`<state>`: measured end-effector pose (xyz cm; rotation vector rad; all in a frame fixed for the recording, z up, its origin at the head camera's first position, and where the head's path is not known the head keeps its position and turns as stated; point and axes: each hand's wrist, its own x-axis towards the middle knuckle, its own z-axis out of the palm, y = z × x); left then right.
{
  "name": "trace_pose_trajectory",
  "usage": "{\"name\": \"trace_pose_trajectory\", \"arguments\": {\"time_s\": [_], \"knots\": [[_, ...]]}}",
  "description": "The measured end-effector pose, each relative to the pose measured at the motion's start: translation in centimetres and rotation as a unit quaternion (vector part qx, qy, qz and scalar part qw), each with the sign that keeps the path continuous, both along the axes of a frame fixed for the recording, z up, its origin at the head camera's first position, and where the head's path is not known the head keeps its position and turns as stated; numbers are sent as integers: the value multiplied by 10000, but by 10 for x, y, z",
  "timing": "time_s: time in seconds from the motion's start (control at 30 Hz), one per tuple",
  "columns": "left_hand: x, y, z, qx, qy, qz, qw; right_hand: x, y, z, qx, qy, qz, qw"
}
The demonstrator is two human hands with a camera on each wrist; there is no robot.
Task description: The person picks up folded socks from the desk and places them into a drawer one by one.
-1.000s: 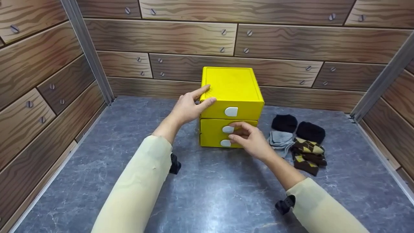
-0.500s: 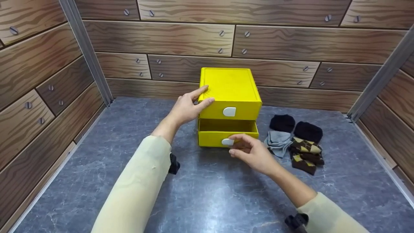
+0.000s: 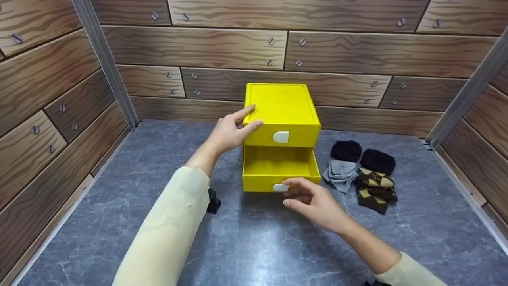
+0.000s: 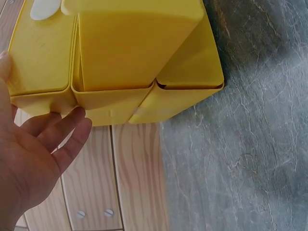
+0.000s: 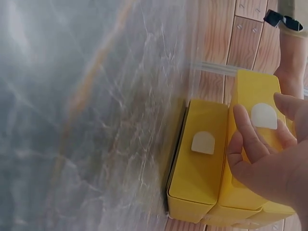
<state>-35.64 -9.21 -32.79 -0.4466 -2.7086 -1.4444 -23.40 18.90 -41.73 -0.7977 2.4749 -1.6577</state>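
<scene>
A small yellow drawer cabinet (image 3: 279, 104) stands on the marbled surface with its front towards me. My left hand (image 3: 229, 132) rests on its top left corner, thumb and index finger on the top, other fingers straight against the side wall (image 4: 110, 110). The middle drawer (image 3: 256, 183) is pulled well out, its inside bare. At its white handle (image 3: 280, 187), my right hand (image 3: 317, 203) has the fingers curled, index finger at the tab and thumb below. In the right wrist view, the bottom drawer (image 5: 197, 173) is closed; the head view hides it. The top drawer (image 3: 258, 136) is closed.
Right of the cabinet lie folded socks: a black bundle (image 3: 346, 151), another black bundle (image 3: 378, 161), a grey pair (image 3: 341, 174) and brown argyle ones (image 3: 375, 179). A wood-patterned wall (image 3: 198, 47) closes off the back, and similar panels the sides.
The middle drawer, closed a second ago, has slid out towards me with my right hand at its handle. My left hand stays on the cabinet's corner. The socks lie where they were.
</scene>
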Motion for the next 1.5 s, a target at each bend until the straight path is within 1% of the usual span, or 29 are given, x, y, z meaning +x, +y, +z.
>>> {"name": "trace_pose_trajectory", "arguments": {"time_s": [0.17,0.3,0.6,0.87,1.17,1.37,1.5], "knots": [[0,1,0,50,-47,-4,10000,10,1,0,55,-42,11,10000],[-1,0,0,59,-26,-25,10000,17,2,0,116,-183,-9,9998],[-3,-2,0,53,10,-60,10000,29,4,-1,259,-364,-32,9990],[-3,-3,3,-7,74,-135,9999,40,6,-4,220,-302,142,9992],[-3,-5,1,73,37,-155,9998,40,7,-6,120,-356,246,9990],[-3,-4,0,56,14,-113,9999,40,12,-6,77,-411,414,9983],[-3,-2,-1,41,12,-119,9999,40,24,-1,92,-214,553,9982]]}}
